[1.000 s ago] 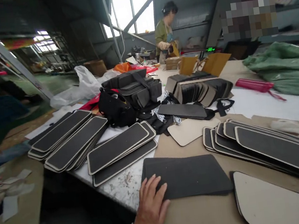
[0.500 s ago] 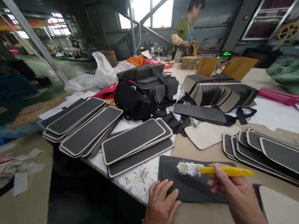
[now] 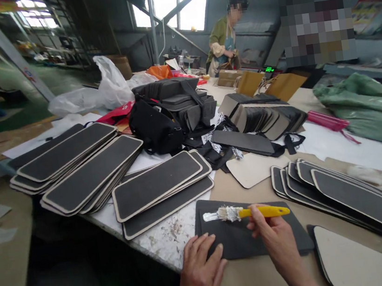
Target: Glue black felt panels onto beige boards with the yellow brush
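My right hand (image 3: 276,239) is closed round the yellow handle of a paintbrush (image 3: 263,211). The brush's bristles are clotted with white paste and rest on a dark grey panel (image 3: 232,240) lying flat in front of me. A short wet white streak (image 3: 210,216) shows on the panel left of the bristles. My left hand (image 3: 202,266) lies with fingers stretched out over the panel's lower left corner, holding nothing. A bracelet circles that wrist. Right of the panel is a pale beige board (image 3: 353,253) with rounded corners.
Stacks of dark panels with pale borders (image 3: 157,185) stand on the left, with another stack (image 3: 360,196) on the right. Behind them are a black bag (image 3: 155,126), a pink pouch (image 3: 329,120) and a green sack (image 3: 365,106). A person (image 3: 223,40) stands at the table's far end.
The brush has come down onto the panel and moved left relative to it, leaving a white streak. My left hand stays at the panel's corner. The whole view has shifted to the right.
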Tool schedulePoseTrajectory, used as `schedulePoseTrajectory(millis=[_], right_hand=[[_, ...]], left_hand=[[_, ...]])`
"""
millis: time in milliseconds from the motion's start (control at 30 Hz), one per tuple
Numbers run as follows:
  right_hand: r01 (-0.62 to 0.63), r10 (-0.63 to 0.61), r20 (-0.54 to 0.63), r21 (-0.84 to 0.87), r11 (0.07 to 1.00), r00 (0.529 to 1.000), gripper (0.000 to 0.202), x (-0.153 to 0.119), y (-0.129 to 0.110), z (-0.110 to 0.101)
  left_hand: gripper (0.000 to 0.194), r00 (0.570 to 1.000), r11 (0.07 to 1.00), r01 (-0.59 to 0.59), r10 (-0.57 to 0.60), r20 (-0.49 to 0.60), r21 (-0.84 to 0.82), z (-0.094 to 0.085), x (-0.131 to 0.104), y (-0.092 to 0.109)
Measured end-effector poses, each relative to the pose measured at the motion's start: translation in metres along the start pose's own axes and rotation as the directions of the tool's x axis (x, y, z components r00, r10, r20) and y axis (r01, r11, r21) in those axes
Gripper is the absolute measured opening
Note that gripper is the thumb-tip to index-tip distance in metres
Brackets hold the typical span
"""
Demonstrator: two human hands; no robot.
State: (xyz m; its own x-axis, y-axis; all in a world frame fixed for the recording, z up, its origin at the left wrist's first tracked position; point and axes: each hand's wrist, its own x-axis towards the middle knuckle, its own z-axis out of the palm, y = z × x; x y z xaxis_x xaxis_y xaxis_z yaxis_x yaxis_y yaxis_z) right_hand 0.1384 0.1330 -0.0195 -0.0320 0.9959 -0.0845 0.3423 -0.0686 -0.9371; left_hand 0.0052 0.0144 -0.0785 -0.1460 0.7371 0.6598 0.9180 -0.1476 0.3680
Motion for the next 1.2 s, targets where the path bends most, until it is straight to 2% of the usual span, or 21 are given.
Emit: schedulePoseTrajectory(millis=[167, 300, 433, 533, 600, 700, 767, 833, 900, 967, 1100, 1200], right_hand=[[-0.032, 0.01, -0.157, -0.139, 0.99, 0.988, 0.056, 0.02, 0.022, -0.059], [-0.084, 0.001, -0.283, -0.28, 0.956, 0.959, 0.054, 0.035, 0.032, -0.102], [-0.144, 0.019, -0.334, -0.356, 0.923, 0.942, 0.051, 0.045, 0.032, -0.127], [-0.176, 0.022, -0.358, -0.403, 0.898, 0.934, 0.05, 0.042, 0.026, -0.134], [-0.155, -0.01, -0.357, -0.431, 0.889, 0.934, 0.051, 0.033, 0.02, -0.131], [-0.092, -0.051, -0.327, -0.408, 0.908, 0.944, 0.055, 0.011, 0.008, -0.113], [-0.044, -0.048, -0.253, -0.345, 0.938, 0.966, 0.057, -0.007, 0.002, -0.093], [0.034, -0.067, -0.114, -0.264, 0.964, 0.991, 0.054, -0.026, -0.003, -0.069], [0.127, -0.124, 0.024, -0.178, 0.976, 0.992, 0.044, -0.043, -0.005, -0.046], [0.202, -0.191, 0.104, -0.103, 0.974, 0.976, 0.036, -0.056, -0.005, -0.025], [0.253, -0.247, 0.152, -0.022, 0.967, 0.957, 0.032, -0.067, 0.0, 0.005], [0.247, -0.238, 0.13, -0.065, 0.967, 0.963, 0.035, -0.066, 0.004, 0.008]], left_hand=[[0.018, 0.999, 0.999, -0.03, 0.03, -0.019, -0.013, 0.003, -0.002, -0.002], [0.02, 0.997, 0.997, -0.074, 0.074, 0.033, 0.01, 0.003, -0.006, -0.007], [0.025, 0.99, 0.991, -0.125, 0.123, 0.062, 0.04, 0.005, -0.01, -0.013], [0.027, 0.985, 0.985, -0.162, 0.158, 0.064, 0.057, 0.007, -0.011, -0.016], [0.027, 0.987, 0.987, -0.153, 0.15, 0.056, 0.047, 0.005, -0.009, -0.014], [0.025, 0.999, 0.998, -0.035, 0.037, 0.037, -0.05, -0.005, -0.006, -0.007], [0.026, 0.998, 0.988, 0.064, -0.059, 0.037, -0.141, -0.013, -0.004, -0.005], [0.029, 0.992, 0.971, 0.12, -0.111, 0.052, -0.208, -0.021, -0.005, -0.007], [0.032, 0.991, 0.961, 0.133, -0.12, 0.067, -0.243, -0.025, -0.007, -0.012], [0.033, 0.99, 0.959, 0.128, -0.109, 0.089, -0.253, -0.027, -0.009, -0.018], [0.032, 0.991, 0.967, 0.087, -0.06, 0.118, -0.24, -0.027, -0.01, -0.025], [0.031, 0.993, 0.979, 0.039, -0.016, 0.115, -0.201, -0.028, -0.009, -0.026]])
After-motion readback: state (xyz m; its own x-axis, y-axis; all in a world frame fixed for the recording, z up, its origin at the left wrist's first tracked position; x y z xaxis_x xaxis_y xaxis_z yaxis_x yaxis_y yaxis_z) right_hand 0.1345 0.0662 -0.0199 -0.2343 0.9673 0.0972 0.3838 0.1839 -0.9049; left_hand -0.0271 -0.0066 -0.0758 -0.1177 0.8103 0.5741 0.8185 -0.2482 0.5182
